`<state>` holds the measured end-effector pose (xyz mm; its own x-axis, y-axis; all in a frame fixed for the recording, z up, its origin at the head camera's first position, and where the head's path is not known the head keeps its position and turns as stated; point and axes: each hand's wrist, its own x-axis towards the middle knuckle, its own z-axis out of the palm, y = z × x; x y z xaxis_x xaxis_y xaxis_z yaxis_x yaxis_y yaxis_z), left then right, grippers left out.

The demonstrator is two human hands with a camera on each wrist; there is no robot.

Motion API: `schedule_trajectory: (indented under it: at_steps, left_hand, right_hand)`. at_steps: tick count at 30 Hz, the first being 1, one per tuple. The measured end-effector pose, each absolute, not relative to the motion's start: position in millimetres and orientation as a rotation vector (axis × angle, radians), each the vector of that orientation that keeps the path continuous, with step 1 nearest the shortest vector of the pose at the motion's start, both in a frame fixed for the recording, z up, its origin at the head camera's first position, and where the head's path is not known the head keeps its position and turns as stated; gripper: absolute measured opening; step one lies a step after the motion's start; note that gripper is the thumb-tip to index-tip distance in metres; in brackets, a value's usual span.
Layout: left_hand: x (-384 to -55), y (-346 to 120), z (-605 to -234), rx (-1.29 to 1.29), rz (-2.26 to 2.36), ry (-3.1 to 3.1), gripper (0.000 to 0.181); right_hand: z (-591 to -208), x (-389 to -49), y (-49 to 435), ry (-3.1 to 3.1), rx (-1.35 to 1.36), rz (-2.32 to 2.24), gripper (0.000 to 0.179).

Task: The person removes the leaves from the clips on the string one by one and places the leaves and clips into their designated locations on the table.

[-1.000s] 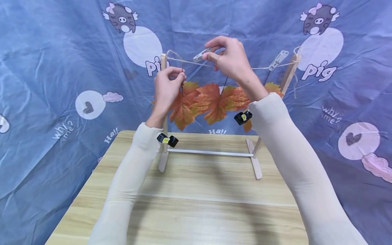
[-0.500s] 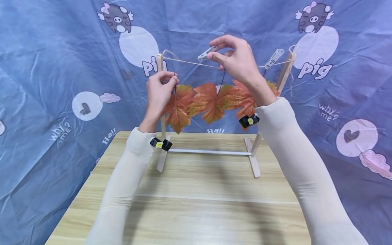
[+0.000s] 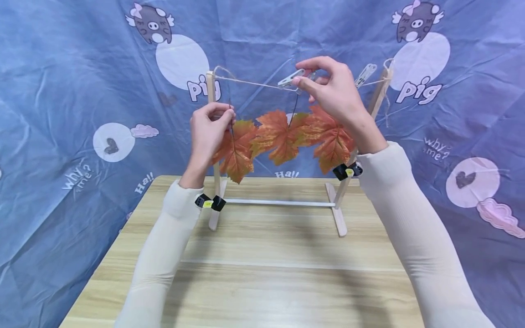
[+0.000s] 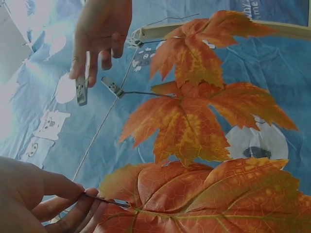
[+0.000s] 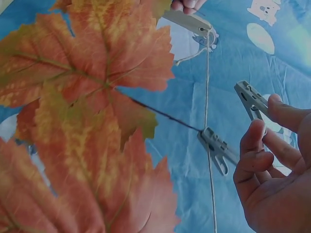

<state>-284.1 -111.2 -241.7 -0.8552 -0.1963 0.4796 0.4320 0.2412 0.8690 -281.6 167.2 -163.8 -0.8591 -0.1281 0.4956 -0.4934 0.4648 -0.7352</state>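
Observation:
My left hand (image 3: 208, 130) pinches the dark stem (image 4: 106, 199) of an orange maple leaf (image 3: 235, 155), which hangs below the fingers near the left post. Between thumb and fingers of my right hand (image 3: 336, 93) is a grey clothespin (image 5: 250, 99), held above the twine (image 3: 250, 83) and apart from it in the right wrist view. A second clothespin (image 5: 215, 145) sits on the twine beside that hand and clips the stem of the middle leaf (image 3: 280, 136). Farther right, another leaf (image 3: 333, 141) hangs, with a clothespin (image 3: 366, 74) on the twine near the right post.
The twine is tied between a left wooden post (image 3: 211, 86) and a right wooden post (image 3: 379, 98). A white rod (image 3: 279, 202) joins the stand's feet on the wooden table (image 3: 262, 282). Behind hangs a blue printed cloth (image 3: 102, 59).
My right hand has moved right and slightly down with its clothespin. The left hand has come down and a little left with its leaf. The view has shifted slightly.

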Motion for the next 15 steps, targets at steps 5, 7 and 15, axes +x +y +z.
schedule_trajectory:
  at_steps: [5,7,15]
  left_hand:
    - [-282,-113,-245,-0.204,-1.698,-1.992,0.017]
    - [-281,-114,-247,-0.208,-1.716,-1.983,0.016]
    - [-275,-121,-254,-0.214,-1.804,-1.978,0.017]
  right_hand:
    - [-170,-278,178,-2.339,0.512,1.381,0.04]
    - [-174,-276,183,-2.339,0.508,1.378,0.04]
    - [-186,-271,202,-2.345,0.482,1.347,0.041]
